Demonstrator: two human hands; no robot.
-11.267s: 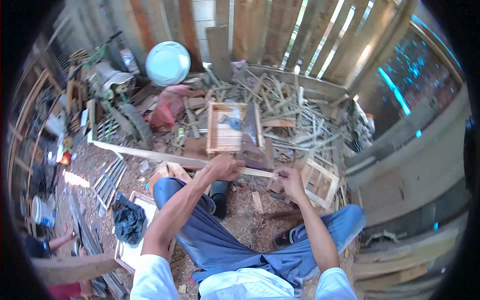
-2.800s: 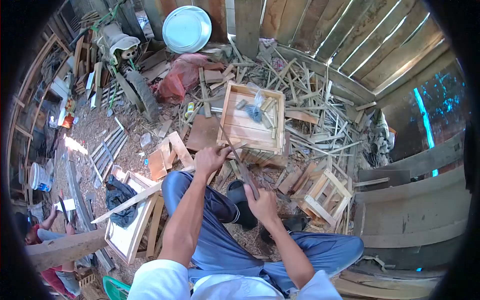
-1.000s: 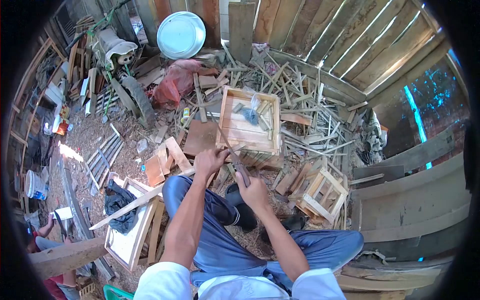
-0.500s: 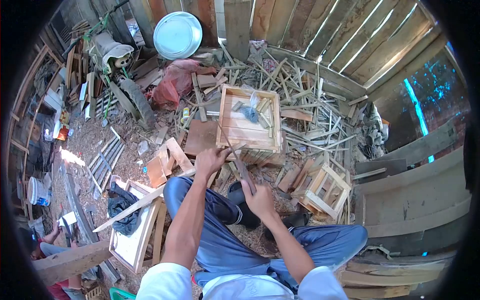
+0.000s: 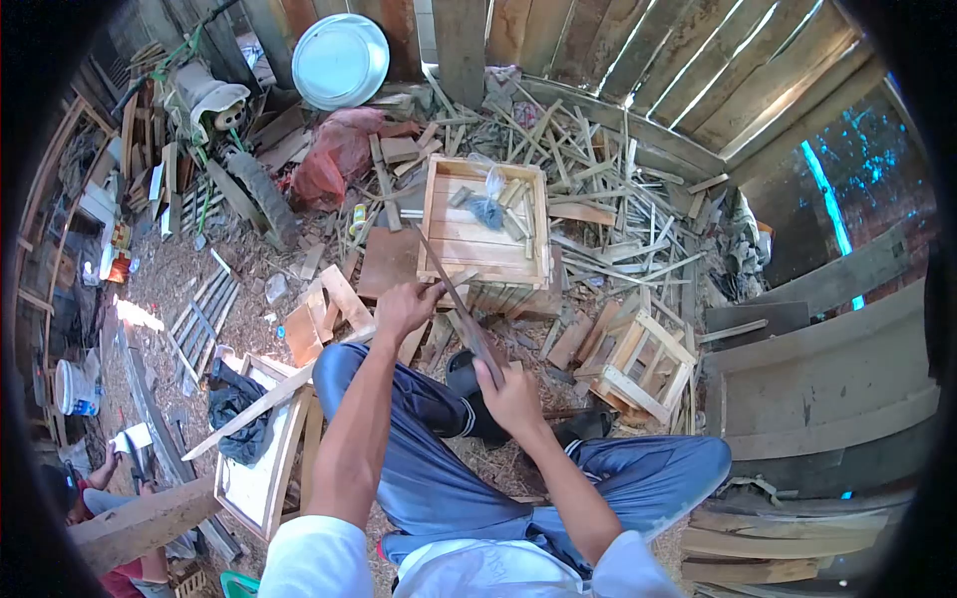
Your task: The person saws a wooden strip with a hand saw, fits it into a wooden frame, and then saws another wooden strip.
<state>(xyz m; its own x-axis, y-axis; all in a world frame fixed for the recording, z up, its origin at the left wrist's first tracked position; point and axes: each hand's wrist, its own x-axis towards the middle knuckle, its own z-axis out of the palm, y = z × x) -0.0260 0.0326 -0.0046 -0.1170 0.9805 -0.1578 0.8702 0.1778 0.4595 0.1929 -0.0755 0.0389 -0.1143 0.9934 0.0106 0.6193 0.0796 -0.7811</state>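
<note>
My right hand (image 5: pixel 510 399) is wrapped round the near end of a long, dark, tapering blade (image 5: pixel 467 324). Its thin tip points up and left, toward the wooden box. Whether it is a saw or a big knife I cannot make out. My left hand (image 5: pixel 404 311) is closed beside the blade, pinching a short wooden strip (image 5: pixel 457 278) that crosses near the blade. Just beyond both hands is an open wooden box (image 5: pixel 431 214), with small wood pieces and a clear plastic bag of bluish bits (image 5: pixel 486 209) inside.
A small wooden frame (image 5: pixel 648 369) stands at right, a white-panelled one (image 5: pixel 249 493) at left with a dark cloth (image 5: pixel 239 424). Scrap strips (image 5: pixel 618 234) are heaped by the plank wall. A white basin (image 5: pixel 340 62) leans there. Another person's hand (image 5: pixel 108 460) shows at lower left.
The view has shifted a little, so most things sit slightly further left and up. My left hand has moved slightly left, and the blade shows at a similar slant in my right hand.
</note>
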